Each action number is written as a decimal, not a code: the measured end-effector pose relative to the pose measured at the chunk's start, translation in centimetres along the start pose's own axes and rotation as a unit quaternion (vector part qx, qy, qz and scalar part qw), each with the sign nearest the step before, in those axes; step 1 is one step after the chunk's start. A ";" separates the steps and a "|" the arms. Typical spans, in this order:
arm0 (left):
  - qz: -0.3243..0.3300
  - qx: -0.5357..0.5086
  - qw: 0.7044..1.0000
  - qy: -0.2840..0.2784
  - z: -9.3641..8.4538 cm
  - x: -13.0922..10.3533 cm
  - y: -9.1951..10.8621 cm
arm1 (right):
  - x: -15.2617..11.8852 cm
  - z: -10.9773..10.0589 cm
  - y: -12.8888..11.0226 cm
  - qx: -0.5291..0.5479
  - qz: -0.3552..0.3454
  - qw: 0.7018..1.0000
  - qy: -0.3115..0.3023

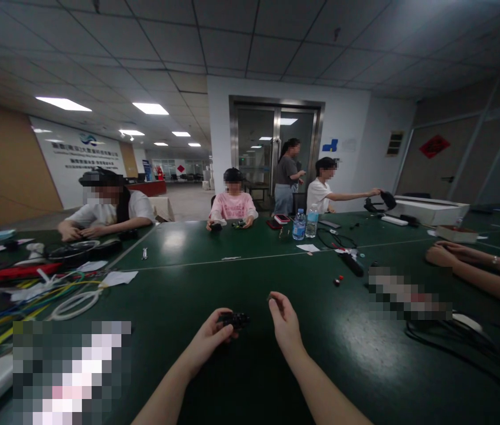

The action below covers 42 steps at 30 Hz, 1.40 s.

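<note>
My left hand (209,335) is closed around a small black device (241,320), with thumb and fingers gripping its left side. Its dark, uneven far end sticks out to the right, and its exact kind cannot be made out. To the right, apart from the device, my right hand (286,321) is raised a little with thumb and fingertips pinched together. Anything between those fingertips is too small to name. Both hands are over the dark green table (250,383).
Cables (75,304) and papers clutter the left side. Two water bottles (299,224) stand toward the far side. A black cord (444,348) runs along the right, near another person's hands (447,252). Several people sit or stand around the table. Small red and black pieces (338,280) lie right of centre.
</note>
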<state>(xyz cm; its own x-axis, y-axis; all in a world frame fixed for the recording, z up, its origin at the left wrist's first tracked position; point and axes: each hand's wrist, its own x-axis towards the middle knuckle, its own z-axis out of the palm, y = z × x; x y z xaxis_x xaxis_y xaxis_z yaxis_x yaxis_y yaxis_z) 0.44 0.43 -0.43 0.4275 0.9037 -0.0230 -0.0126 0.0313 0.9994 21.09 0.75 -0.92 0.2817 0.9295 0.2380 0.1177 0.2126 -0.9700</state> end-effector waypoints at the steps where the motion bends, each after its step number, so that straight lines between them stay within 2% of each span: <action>1: -0.001 0.000 1.000 0.000 0.0 0.0 0.0 | 0.0 0.0 0.0 0.000 -0.002 1.000 0.000; 9: -0.003 -0.005 1.000 0.006 0.1 0.2 -0.1 | 0.3 0.3 0.8 0.020 0.001 1.000 0.013; 21: -0.003 -0.003 1.000 0.016 0.2 0.1 -0.1 | -0.2 0.2 0.2 -0.004 0.011 0.999 -0.030; 35: 0.014 -0.011 1.000 -0.011 0.2 0.2 0.1 | -1.9 1.5 -1.8 -0.089 -0.036 0.981 -0.167; 42: 0.014 -0.008 1.000 -0.025 0.2 0.4 -0.3 | -2.2 1.6 -2.0 -0.087 -0.067 0.976 -0.191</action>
<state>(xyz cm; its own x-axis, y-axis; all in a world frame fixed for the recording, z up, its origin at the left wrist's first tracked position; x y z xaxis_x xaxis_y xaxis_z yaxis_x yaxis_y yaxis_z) 0.83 0.66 -0.69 0.4715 0.8818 0.0057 -0.0395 0.0147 0.9991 18.73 -1.24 0.45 -0.1181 0.9484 0.2944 0.2976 0.3166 -0.9007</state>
